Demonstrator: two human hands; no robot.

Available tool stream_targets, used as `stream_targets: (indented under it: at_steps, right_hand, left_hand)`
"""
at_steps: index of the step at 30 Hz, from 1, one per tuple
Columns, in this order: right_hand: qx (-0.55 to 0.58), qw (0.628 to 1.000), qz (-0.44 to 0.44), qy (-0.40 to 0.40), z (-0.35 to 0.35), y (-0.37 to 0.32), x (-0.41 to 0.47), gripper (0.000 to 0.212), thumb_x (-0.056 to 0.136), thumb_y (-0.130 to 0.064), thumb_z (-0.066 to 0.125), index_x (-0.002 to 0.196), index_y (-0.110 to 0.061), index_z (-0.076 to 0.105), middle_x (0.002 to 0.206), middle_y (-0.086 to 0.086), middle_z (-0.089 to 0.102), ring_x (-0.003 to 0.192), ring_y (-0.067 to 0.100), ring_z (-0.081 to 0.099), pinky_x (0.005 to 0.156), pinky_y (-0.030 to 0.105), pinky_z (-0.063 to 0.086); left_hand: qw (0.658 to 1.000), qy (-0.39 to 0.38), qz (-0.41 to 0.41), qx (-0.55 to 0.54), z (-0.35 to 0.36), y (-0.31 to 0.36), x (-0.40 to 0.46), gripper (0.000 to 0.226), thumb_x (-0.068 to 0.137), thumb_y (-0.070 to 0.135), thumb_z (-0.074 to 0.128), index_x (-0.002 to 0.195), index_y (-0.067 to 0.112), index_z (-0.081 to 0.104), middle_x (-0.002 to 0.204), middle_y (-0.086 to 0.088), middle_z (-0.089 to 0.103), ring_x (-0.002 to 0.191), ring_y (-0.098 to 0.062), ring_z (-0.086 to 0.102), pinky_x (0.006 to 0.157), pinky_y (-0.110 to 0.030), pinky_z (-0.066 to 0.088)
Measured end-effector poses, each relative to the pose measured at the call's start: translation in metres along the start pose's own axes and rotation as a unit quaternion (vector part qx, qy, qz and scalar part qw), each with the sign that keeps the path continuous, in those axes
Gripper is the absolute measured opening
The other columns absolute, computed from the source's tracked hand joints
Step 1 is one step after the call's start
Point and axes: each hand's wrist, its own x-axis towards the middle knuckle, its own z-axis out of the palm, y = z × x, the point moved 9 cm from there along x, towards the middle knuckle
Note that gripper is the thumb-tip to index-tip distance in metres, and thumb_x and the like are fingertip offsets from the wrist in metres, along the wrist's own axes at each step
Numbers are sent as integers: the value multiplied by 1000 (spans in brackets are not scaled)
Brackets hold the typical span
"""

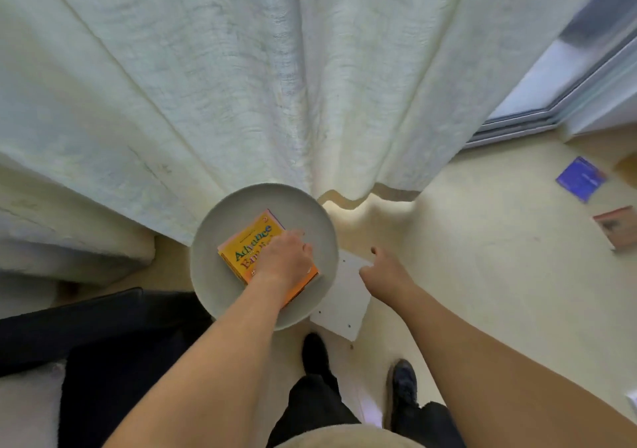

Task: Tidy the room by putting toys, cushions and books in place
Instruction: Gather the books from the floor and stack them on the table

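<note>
A stack of orange books (250, 246) lies on a round grey side table (220, 292) in front of the curtain. My left hand (284, 258) lies on top of the stack, fingers curled over its right edge. My right hand (384, 270) hovers to the right of the table with loosely curled fingers and holds nothing. On the floor at the far right lie a blue book (580, 179) and a reddish book (617, 227).
A pale curtain (241, 85) hangs across the back. A white square base plate (348, 304) lies on the floor by the table. A sofa arm (69, 251) and a dark cushion (86, 344) are at the left. My feet (400, 385) stand below the table.
</note>
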Motion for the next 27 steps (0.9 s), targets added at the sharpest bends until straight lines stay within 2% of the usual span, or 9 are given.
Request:
stream_targets:
  at_steps: [2, 5, 9, 15, 20, 27]
  right_hand:
    - [30, 999, 5, 17, -33, 25, -10, 69, 84, -16, 46, 150, -12, 27, 152, 7, 34, 123, 28, 51, 100, 42, 46]
    - [41, 998, 2, 51, -83, 66, -20, 61, 87, -12, 45, 147, -10, 33, 147, 7, 39, 115, 25, 52, 90, 32, 44]
    - [61, 994, 39, 83, -157, 163, -38, 64, 87, -17, 46, 149, -14, 30, 151, 9, 34, 127, 29, 47, 104, 41, 41]
    - [89, 979, 94, 160, -274, 327, -82, 62, 90, -19, 45, 149, -14, 29, 151, 11, 34, 133, 30, 41, 108, 39, 36]
    - [152, 954, 139, 218, -351, 444, -123, 61, 90, -21, 45, 149, -14, 30, 151, 11, 34, 134, 30, 39, 108, 38, 37]
    - [223, 928, 187, 231, -400, 552, -140, 60, 90, -22, 44, 148, -14, 32, 151, 10, 35, 132, 30, 42, 106, 38, 39]
  left_hand:
    - [999, -2, 28, 26, 1, 43, 2, 40, 101, 31, 38, 131, 10, 53, 131, -12, 58, 120, -30, 53, 99, -43, 45]
    - [997, -9, 65, 35, 14, 109, -1, 38, 101, 32, 37, 129, 10, 52, 132, -11, 55, 121, -29, 51, 99, -41, 43]
    - [990, -25, 116, 69, 62, 223, -22, 42, 102, 37, 38, 136, 15, 49, 137, -9, 53, 126, -29, 48, 104, -43, 41]
    - [959, -43, 228, 162, 153, 412, -71, 41, 101, 39, 35, 133, 18, 50, 132, -10, 57, 121, -31, 53, 100, -45, 42]
    - [914, -50, 341, 214, 221, 563, -121, 42, 102, 40, 36, 137, 20, 48, 132, -4, 58, 121, -27, 53, 100, -40, 42]
    - [885, -70, 374, 268, 286, 670, -133, 42, 101, 39, 38, 137, 21, 49, 135, -2, 58, 123, -26, 52, 101, -37, 40]
